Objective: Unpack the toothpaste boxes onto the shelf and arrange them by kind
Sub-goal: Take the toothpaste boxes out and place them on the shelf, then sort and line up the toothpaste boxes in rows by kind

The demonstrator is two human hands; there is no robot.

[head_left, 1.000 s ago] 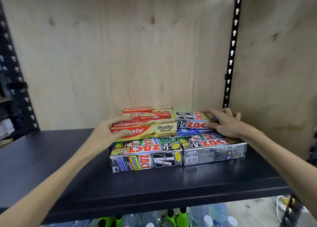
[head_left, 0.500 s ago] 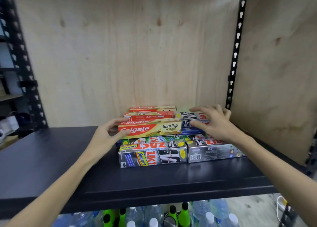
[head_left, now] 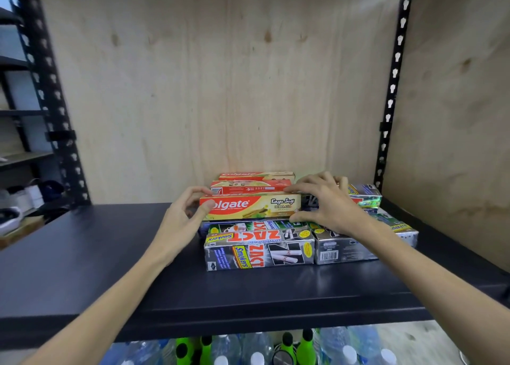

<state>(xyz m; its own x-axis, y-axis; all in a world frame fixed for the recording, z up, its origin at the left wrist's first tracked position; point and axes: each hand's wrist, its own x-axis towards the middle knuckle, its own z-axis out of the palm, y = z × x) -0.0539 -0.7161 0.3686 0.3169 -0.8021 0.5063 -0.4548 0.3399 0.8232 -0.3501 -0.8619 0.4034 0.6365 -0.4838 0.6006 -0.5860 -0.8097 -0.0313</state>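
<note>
Left hand [head_left: 182, 221] and right hand [head_left: 328, 201] pinch the front Colgate box [head_left: 249, 207] by its 2 ends. It sits atop Zact boxes [head_left: 259, 250]. An uneven pull could slide the stack askew on the shelf [head_left: 110, 254].

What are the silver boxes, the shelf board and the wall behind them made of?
The silver Zact box looks like printed cardboard with a foil-like finish: it glints. The shelf board seems to be dark painted metal or laminate, smooth with a soft sheen. The back panel looks like bare plywood, showing grain and knots.
</note>
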